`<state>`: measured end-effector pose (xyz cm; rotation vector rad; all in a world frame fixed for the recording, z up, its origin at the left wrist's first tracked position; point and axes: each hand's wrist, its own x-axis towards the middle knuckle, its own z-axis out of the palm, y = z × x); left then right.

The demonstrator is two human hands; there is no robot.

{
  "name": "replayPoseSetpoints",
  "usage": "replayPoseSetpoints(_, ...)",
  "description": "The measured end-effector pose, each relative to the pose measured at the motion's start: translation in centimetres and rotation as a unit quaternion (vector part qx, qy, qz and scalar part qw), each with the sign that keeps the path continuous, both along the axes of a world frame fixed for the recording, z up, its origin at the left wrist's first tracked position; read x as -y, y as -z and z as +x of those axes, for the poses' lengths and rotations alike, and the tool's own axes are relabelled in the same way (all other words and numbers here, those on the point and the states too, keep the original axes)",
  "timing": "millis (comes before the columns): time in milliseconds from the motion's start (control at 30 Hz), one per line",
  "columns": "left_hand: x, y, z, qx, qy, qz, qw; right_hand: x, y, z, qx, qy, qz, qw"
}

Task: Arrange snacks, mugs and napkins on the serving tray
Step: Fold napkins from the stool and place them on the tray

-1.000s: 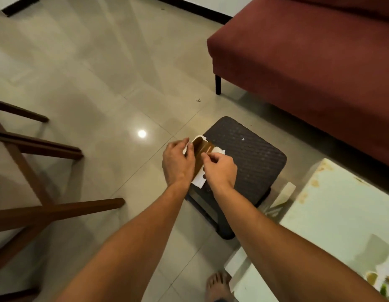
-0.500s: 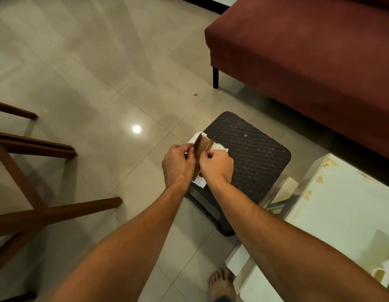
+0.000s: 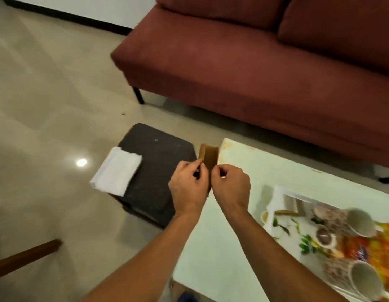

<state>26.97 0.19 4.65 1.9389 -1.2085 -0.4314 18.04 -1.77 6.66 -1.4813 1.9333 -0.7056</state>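
Both hands have swung away from the dark stool toward the pale table, carrying the brown piece with them and leaving the white stack behind. That stack of white paper napkins [image 3: 117,171] now lies alone on the near-left corner of the dark woven-top footstool [image 3: 155,164], hanging a little over its edge.

The left hand [image 3: 188,188] and right hand [image 3: 230,188] sit side by side, knuckles up, fingers curled in. Between them they pinch a small tan folded cardboard holder [image 3: 208,156], standing upright, its open top pointing away from the person. It is raised over the gap between stool and table.

On the right, the white rectangular serving tray with a leaf print [image 3: 278,203] rests on the pale green-white tabletop [image 3: 232,247], whose far edge shows rust-coloured stains. On the tray are two cream patterned ceramic mugs lying on their sides, one farther [image 3: 359,222] and one nearer [image 3: 365,282], and an orange snack packet [image 3: 363,251] between them. Its blue logo is too blurred to read. A small round brown item beside the packet is also unclear.

Behind stands a dark red fabric sofa [image 3: 254,68] on thin black legs. Glossy beige floor tiles [image 3: 47,105] reflect a ceiling light, and a brown wooden furniture leg [image 3: 26,256] crosses the lower left.
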Motion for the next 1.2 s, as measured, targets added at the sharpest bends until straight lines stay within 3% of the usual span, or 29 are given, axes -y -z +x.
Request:
replayPoseSetpoints(200,-3.1,2.4,-17.5,-0.097,0.065,0.029,0.993,-3.7,1.7,-17.4,-0.076,0.046,0.017,0.996)
replayPoseSetpoints(400,-6.9,6.5,-25.1,-0.113,0.110,0.069,0.985,-7.8,5.8,-25.9,-0.093,0.048,0.054,0.993)
replayPoseSetpoints(900,-7.9,11.3,-27.8,-0.097,0.139,0.125,0.978,-9.9,11.0,-29.0,-0.112,0.057,0.075,0.989)
replayPoseSetpoints(1133,-7.8,11.1,-26.8,-0.097,0.163,0.099,0.977,-10.3,10.3,-28.6,-0.133,0.072,0.071,0.986)
replayPoseSetpoints(1200,-7.3,10.0,-25.6,-0.107,0.141,0.069,0.982,-10.4,8.9,-28.0,-0.155,0.090,0.029,0.983)
